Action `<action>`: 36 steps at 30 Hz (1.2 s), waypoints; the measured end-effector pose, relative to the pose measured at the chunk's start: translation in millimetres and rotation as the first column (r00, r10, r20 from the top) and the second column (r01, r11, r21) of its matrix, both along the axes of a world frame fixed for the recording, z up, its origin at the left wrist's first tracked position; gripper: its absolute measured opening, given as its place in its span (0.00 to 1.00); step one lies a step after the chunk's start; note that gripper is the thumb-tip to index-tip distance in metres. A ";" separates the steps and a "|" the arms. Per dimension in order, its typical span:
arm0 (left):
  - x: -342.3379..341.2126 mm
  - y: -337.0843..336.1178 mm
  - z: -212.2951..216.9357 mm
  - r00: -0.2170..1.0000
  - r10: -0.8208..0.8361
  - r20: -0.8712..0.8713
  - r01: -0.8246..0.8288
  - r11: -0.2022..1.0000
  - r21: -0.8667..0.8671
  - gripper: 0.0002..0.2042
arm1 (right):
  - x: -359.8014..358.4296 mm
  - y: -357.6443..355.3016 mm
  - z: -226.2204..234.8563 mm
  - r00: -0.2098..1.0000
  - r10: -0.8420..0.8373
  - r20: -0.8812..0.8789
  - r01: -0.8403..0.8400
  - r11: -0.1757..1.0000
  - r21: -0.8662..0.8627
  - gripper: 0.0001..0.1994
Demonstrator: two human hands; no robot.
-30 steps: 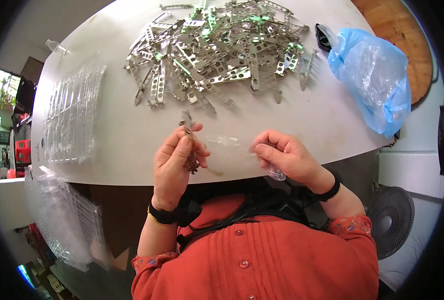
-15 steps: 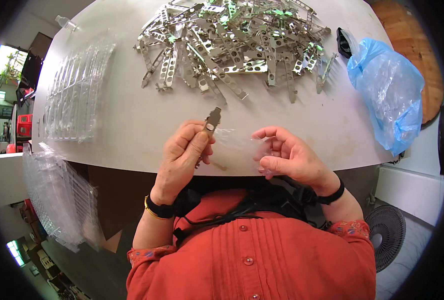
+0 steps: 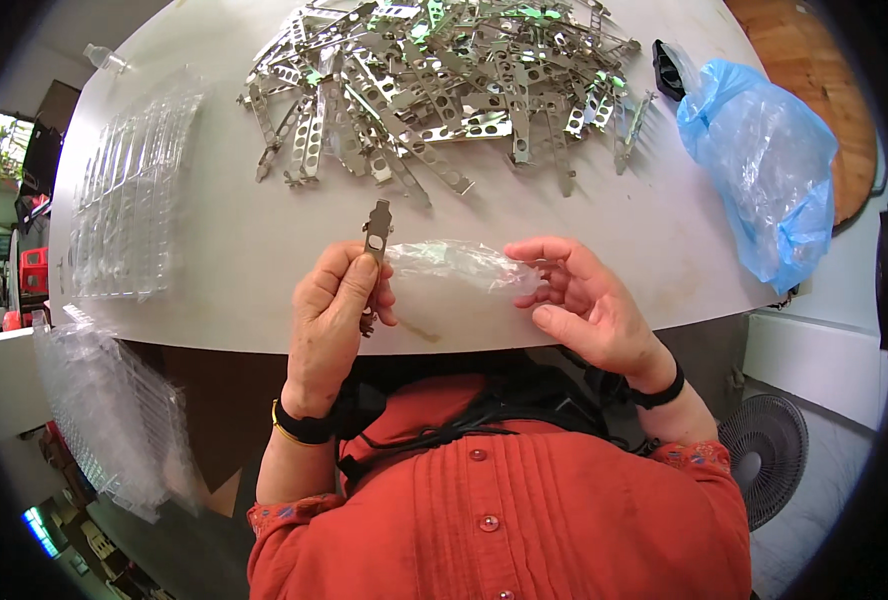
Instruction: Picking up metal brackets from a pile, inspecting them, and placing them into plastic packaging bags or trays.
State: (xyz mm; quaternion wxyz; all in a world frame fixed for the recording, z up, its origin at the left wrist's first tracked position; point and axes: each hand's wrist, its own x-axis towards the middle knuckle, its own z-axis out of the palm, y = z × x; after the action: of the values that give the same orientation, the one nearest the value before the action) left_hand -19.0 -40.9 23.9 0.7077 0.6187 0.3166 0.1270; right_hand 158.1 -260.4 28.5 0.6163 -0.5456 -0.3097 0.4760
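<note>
Between the thumb and fingers of my left hand [image 3: 336, 300] is a flat metal bracket [image 3: 376, 238] with a hole, held upright above the table's near edge. A crinkled clear plastic bag [image 3: 449, 265] stretches from beside that hand across to my right hand [image 3: 589, 300]. The right fingers are curved and the thumb stands apart from them; the end of the bag lies at the fingertips. Farther off, a large heap of similar metal brackets [image 3: 434, 95] covers the back of the table.
A pale table [image 3: 214, 270] curves around in front of me. Clear plastic trays [image 3: 129, 200] lie on its left, with more plastic trays [image 3: 114, 410] below the edge. To the right are a blue plastic bag [image 3: 764, 160], a black object [image 3: 668, 72] and a fan [image 3: 764, 455].
My left hand has shifted left with the bracket. The clear plastic bag, bunched at the right hand before, now lies spread out between both hands. The right fingers have opened a little.
</note>
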 end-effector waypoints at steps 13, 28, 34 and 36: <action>-16.2 7.6 2.5 0.999 -0.051 0.016 0.051 0.999 0.012 0.11 | -16.1 9.7 -2.0 0.901 -0.382 0.206 0.399 0.915 -0.050 0.07; -68.2 34.3 -2.6 0.996 0.045 0.072 -0.033 0.987 -0.159 0.11 | -21.7 29.9 6.9 0.827 -0.561 0.029 0.559 0.817 -0.144 0.07; -69.5 26.3 5.5 0.993 0.020 0.120 0.012 0.966 -0.258 0.13 | -27.9 34.9 3.4 0.850 -0.526 0.034 0.526 0.842 -0.121 0.07; -69.3 25.0 8.4 0.991 0.001 0.136 0.037 0.960 -0.277 0.13 | -30.1 35.4 3.5 0.853 -0.518 0.066 0.523 0.846 -0.103 0.07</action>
State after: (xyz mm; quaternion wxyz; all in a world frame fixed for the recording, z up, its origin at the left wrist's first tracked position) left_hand -88.4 -15.9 32.4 0.8087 0.5056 0.2772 0.1162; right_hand 128.0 -225.0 32.1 0.6834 -0.6528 -0.1329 0.2986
